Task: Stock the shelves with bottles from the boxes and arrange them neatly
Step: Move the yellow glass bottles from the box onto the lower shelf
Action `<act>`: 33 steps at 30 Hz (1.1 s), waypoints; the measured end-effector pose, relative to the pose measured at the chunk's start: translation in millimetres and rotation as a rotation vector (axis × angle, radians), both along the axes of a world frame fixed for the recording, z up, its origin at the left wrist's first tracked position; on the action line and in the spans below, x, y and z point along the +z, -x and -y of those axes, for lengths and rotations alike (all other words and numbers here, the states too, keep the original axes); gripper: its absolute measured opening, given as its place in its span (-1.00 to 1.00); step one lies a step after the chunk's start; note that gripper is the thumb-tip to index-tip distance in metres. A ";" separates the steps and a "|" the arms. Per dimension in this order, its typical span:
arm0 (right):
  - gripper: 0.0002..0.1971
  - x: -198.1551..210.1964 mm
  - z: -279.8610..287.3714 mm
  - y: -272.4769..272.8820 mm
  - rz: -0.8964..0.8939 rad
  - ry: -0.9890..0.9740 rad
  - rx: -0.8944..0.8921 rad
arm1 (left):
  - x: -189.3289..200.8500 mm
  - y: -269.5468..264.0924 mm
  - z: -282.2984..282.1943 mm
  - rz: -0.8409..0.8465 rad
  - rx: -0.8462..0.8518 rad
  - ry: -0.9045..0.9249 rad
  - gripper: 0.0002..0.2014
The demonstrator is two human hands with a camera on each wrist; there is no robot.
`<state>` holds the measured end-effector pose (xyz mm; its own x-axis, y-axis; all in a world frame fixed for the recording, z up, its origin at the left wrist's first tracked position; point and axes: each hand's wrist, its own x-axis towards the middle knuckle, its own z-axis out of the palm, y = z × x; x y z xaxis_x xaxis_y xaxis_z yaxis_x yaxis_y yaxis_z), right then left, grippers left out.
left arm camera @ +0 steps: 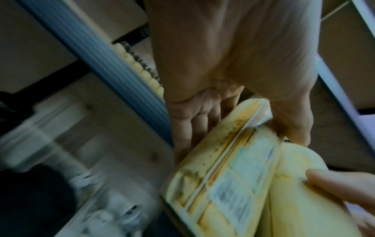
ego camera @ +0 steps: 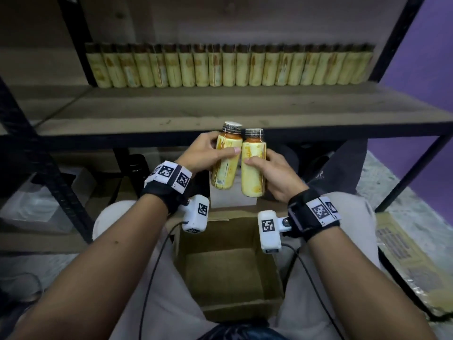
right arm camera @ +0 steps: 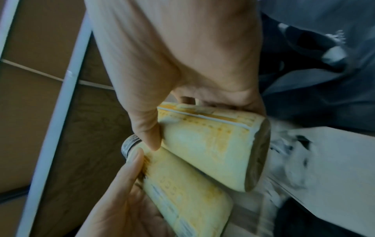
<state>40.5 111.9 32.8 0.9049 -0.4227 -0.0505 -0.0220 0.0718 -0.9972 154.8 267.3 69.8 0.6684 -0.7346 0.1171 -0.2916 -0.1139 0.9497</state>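
Holding one yellow bottle [ego camera: 225, 157] each, caps up, both hands [ego camera: 203, 153] [ego camera: 274, 175] have fingers wrapped round. The box [ego camera: 228, 273] below looks empty.

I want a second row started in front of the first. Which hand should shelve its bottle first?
Probably the left hand: its bottle is held higher, cap already level with the shelf edge.
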 end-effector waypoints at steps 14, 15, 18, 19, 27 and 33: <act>-0.76 109.8 152.0 41.0 0.049 0.506 -0.319 | 143.7 -14.5 164.3 0.760 -0.209 -0.313 -0.61; -0.76 112.0 166.1 44.5 0.028 0.527 -0.339 | 149.0 -15.6 179.7 0.789 -0.231 -0.342 -0.61; -0.77 118.1 207.5 53.2 -0.043 0.590 -0.390 | 160.3 -17.4 226.7 0.875 -0.285 -0.407 -0.59; -0.76 120.0 220.5 55.4 -0.070 0.607 -0.398 | 162.7 -17.6 242.4 0.908 -0.300 -0.424 -0.58; -0.74 137.6 317.6 70.7 -0.203 0.667 -0.512 | 166.2 -25.5 366.6 0.976 -0.371 -0.434 -0.47; -0.73 141.8 386.9 66.1 -0.286 0.666 -0.574 | 156.2 -44.7 457.6 0.943 -0.399 -0.307 -0.38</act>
<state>-25.6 -275.0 174.7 0.5381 -0.8245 0.1749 -0.4120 -0.4383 -0.7989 199.5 -190.3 226.1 0.1093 -0.9661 0.2338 -0.9625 -0.0440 0.2679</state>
